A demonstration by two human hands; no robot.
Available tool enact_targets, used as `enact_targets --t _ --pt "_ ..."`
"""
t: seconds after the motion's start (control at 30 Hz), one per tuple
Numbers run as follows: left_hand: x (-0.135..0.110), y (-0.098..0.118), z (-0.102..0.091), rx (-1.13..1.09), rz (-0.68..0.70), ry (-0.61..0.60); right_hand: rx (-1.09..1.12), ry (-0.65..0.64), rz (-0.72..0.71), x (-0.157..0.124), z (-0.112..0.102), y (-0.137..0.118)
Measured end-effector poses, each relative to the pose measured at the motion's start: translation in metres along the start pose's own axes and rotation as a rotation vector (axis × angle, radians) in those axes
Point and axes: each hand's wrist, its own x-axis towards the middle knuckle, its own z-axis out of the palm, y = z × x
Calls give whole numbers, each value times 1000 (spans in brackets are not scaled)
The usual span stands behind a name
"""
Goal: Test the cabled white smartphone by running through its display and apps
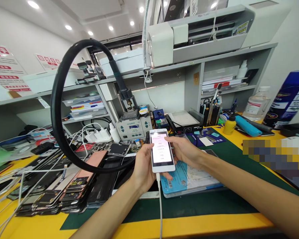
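Observation:
A white smartphone [161, 151] with a lit screen showing lines of text is held upright in front of me. My left hand [143, 166] wraps its left side, the thumb at the screen's edge. On the right side, my right hand [180, 151] grips the phone with fingers behind it, and its thumb lies over the upper right of the screen. A white charging cable [160, 202] is plugged into the phone's bottom end and runs down toward the front edge. Beneath the hands lies a blue and white flat package [196, 181], partly hidden by my right forearm.
Stacked phone parts [77, 189] fill the left of the yellow table. A thick black hose [56, 109] loops up from a hot-air station [133, 127]. Behind stand a heating plate [183, 119], a yellow bottle [229, 126] and a clear jug [256, 104]. A green mat [209, 209] covers the front.

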Motion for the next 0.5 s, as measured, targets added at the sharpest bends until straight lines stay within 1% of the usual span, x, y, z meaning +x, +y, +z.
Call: enact_targets --t 0.17,0.5 --pt "1 0 -2 -25 -2 3 -39 -6 -29 1 0 1" --pt "2 -1 -1 -38 -5 3 -56 -10 -27 0 -2 3"
